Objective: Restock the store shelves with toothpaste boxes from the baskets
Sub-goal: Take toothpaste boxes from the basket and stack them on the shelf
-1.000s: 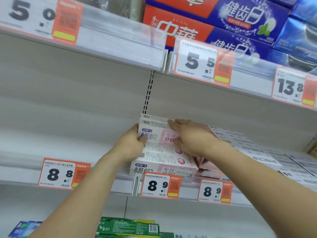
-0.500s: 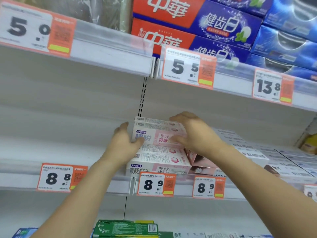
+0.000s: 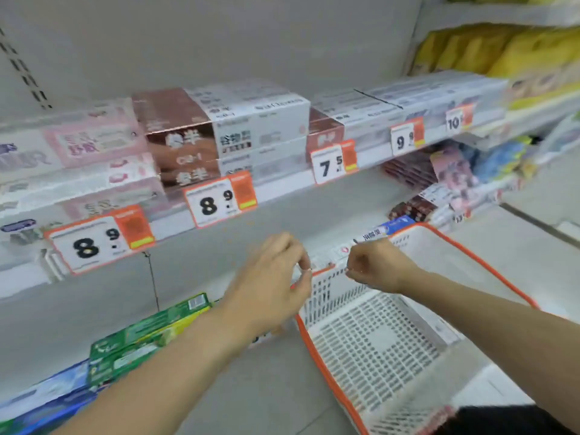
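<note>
Both hands are held in mid-air over the near rim of a white basket with an orange rim (image 3: pixel 370 334), seen at 5 o'clock. The left hand (image 3: pixel 276 284) and the right hand (image 3: pixel 373 265) are loosely curled, and nothing is gripped by either. Pink-and-white toothpaste boxes (image 3: pixel 91 146) are stacked on the shelf at 10 o'clock, above an 8.9 price tag (image 3: pixel 100 240). Brown-and-white toothpaste boxes (image 3: pixel 219 133) are stacked just beside them, at 12 o'clock.

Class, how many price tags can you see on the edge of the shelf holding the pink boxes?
5: 8.9 far left, 8.9, 7.5, a tag starting 9, one starting 10 far right. More may sit outside view.
</note>
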The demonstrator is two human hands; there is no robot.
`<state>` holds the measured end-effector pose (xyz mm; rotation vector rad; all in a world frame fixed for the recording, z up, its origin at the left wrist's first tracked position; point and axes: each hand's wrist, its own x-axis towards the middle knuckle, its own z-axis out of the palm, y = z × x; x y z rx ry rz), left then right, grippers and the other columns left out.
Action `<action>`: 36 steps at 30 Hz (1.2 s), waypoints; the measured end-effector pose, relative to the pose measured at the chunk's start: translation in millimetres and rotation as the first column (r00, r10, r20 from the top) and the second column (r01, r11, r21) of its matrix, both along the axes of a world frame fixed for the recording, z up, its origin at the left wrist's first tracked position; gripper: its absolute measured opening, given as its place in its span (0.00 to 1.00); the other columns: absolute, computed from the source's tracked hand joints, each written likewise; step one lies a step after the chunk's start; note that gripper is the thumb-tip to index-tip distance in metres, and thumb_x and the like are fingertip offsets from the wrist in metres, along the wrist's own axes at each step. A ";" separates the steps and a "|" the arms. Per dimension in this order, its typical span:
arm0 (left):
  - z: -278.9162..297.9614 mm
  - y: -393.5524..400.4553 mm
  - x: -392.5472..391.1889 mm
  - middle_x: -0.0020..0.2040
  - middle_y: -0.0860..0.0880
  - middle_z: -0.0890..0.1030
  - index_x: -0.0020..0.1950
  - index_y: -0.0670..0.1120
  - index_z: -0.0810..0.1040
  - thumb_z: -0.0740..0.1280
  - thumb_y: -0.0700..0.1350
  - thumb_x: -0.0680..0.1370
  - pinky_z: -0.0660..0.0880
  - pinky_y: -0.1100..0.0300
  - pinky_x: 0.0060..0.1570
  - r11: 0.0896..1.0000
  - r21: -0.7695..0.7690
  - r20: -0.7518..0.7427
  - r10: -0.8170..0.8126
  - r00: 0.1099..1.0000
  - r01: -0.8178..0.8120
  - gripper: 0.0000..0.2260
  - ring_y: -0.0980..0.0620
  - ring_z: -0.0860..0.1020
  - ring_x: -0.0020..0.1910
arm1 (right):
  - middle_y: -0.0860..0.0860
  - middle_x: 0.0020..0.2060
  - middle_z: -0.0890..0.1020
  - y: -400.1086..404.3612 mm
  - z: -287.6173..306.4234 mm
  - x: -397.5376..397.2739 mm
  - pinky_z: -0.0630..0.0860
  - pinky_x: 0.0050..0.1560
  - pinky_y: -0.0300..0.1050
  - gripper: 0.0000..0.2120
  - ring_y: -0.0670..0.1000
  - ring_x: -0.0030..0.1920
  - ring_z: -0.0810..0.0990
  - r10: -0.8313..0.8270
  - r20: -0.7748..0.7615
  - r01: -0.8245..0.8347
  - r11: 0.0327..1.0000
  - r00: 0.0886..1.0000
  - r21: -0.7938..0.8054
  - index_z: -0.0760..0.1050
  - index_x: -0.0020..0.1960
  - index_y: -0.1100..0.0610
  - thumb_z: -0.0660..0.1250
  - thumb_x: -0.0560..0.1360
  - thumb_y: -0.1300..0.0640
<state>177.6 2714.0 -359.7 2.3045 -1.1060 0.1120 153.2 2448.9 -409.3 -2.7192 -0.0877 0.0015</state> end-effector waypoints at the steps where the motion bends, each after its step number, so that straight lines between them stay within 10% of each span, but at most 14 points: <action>1: -22.7 -20.7 -1.2 0.49 0.51 0.74 0.49 0.49 0.76 0.63 0.49 0.76 0.71 0.52 0.55 0.993 0.110 -0.088 -0.044 0.995 0.053 0.06 0.49 0.74 0.52 | 0.38 0.28 0.73 -26.7 -24.5 -10.1 0.68 0.39 0.37 0.08 0.44 0.34 0.75 -0.065 -0.127 0.059 0.997 0.990 -0.055 0.77 0.38 0.49 0.75 0.70 0.56; 7: -144.3 -123.3 -6.7 0.61 0.46 0.75 0.60 0.49 0.74 0.65 0.52 0.81 0.72 0.49 0.62 0.853 0.428 -0.539 -0.023 0.842 0.298 0.11 0.46 0.74 0.63 | 0.51 0.49 0.79 -140.5 -150.2 -63.6 0.76 0.49 0.46 0.07 0.56 0.55 0.79 -0.443 -0.422 0.404 0.896 0.791 -0.182 0.77 0.50 0.50 0.71 0.73 0.54; 11: -206.3 -189.5 -10.0 0.62 0.47 0.74 0.65 0.49 0.71 0.65 0.52 0.81 0.76 0.48 0.57 0.823 0.466 -0.673 0.091 0.734 0.325 0.15 0.47 0.78 0.53 | 0.58 0.65 0.71 -184.3 -199.3 -77.0 0.75 0.58 0.54 0.32 0.61 0.64 0.73 -0.599 -0.479 0.565 0.791 0.642 -0.234 0.65 0.71 0.55 0.71 0.74 0.43; 18: -293.0 -275.3 -4.5 0.66 0.46 0.71 0.72 0.46 0.65 0.67 0.54 0.80 0.74 0.56 0.43 0.885 0.431 -0.820 0.305 0.485 0.173 0.24 0.47 0.79 0.51 | 0.58 0.65 0.70 -212.6 -266.0 -67.7 0.72 0.63 0.58 0.50 0.61 0.65 0.73 -0.669 -0.602 0.620 0.708 0.436 -0.338 0.55 0.73 0.56 0.79 0.62 0.42; 24: -325.9 -299.6 1.2 0.62 0.44 0.80 0.71 0.41 0.70 0.74 0.65 0.70 0.79 0.48 0.58 0.936 0.326 -0.943 0.332 0.019 -0.134 0.39 0.47 0.82 0.55 | 0.53 0.51 0.80 -197.3 -279.2 -38.2 0.82 0.43 0.47 0.49 0.55 0.47 0.81 -0.354 -0.846 0.675 0.738 0.399 0.010 0.71 0.67 0.60 0.77 0.54 0.35; 28: -316.2 -285.3 2.6 0.60 0.41 0.83 0.67 0.46 0.78 0.74 0.57 0.72 0.77 0.41 0.62 0.939 0.187 -0.955 0.105 -0.279 -0.288 0.27 0.41 0.82 0.59 | 0.55 0.57 0.82 -181.3 -266.4 -29.3 0.80 0.58 0.54 0.30 0.58 0.59 0.81 0.155 -0.926 0.755 0.541 0.345 0.372 0.79 0.61 0.58 0.76 0.66 0.41; 31: -298.3 -265.1 7.6 0.61 0.35 0.81 0.68 0.42 0.77 0.70 0.51 0.77 0.80 0.44 0.55 0.924 0.176 -0.935 0.049 -0.350 -0.341 0.22 0.35 0.80 0.60 | 0.58 0.60 0.82 -167.7 -259.0 -27.5 0.77 0.63 0.60 0.32 0.59 0.60 0.81 0.313 -0.886 0.740 0.491 0.342 0.460 0.80 0.61 0.58 0.77 0.67 0.38; 36: -257.0 -222.2 12.3 0.61 0.40 0.82 0.67 0.45 0.78 0.67 0.43 0.80 0.78 0.43 0.60 0.941 0.149 -0.960 0.064 -0.272 -0.303 0.15 0.40 0.81 0.60 | 0.57 0.58 0.83 -152.5 -230.6 -21.0 0.77 0.63 0.59 0.15 0.59 0.60 0.82 0.441 -0.822 0.694 0.462 0.360 0.552 0.77 0.63 0.59 0.71 0.77 0.62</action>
